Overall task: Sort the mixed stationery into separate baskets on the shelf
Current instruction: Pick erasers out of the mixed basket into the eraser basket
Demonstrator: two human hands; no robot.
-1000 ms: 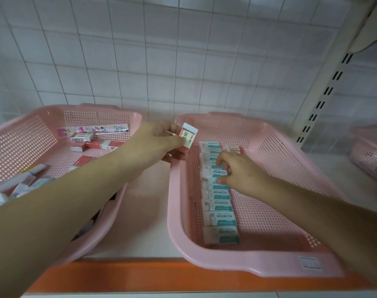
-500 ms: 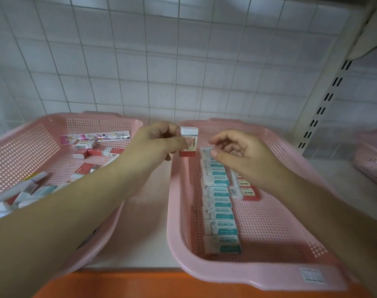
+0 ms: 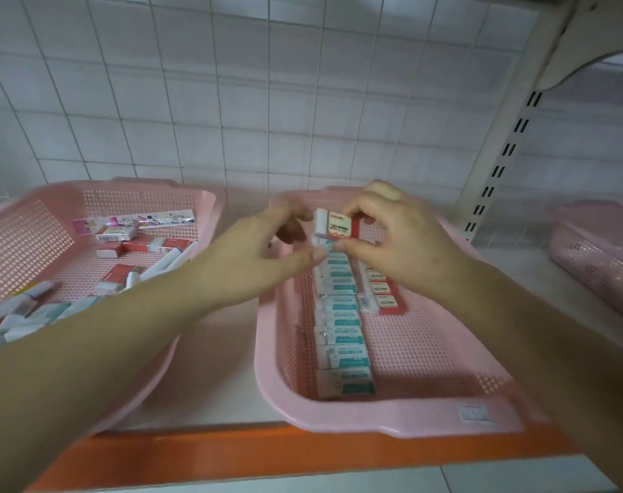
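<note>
Fingers of my right hand (image 3: 395,243) pinch red 2B eraser (image 3: 340,227); left hand (image 3: 260,257) fingers apart. Best laid flat, extending red-eraser row (image 3: 386,302).

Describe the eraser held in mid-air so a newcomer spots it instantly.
Find the middle pink basket on the shelf, holding a row of teal-sleeved erasers beside a shorter row of red-sleeved erasers. Above its far end, the right hand pinches one eraser. It is the only red-sleeved 2B one off the basket floor.
</note>
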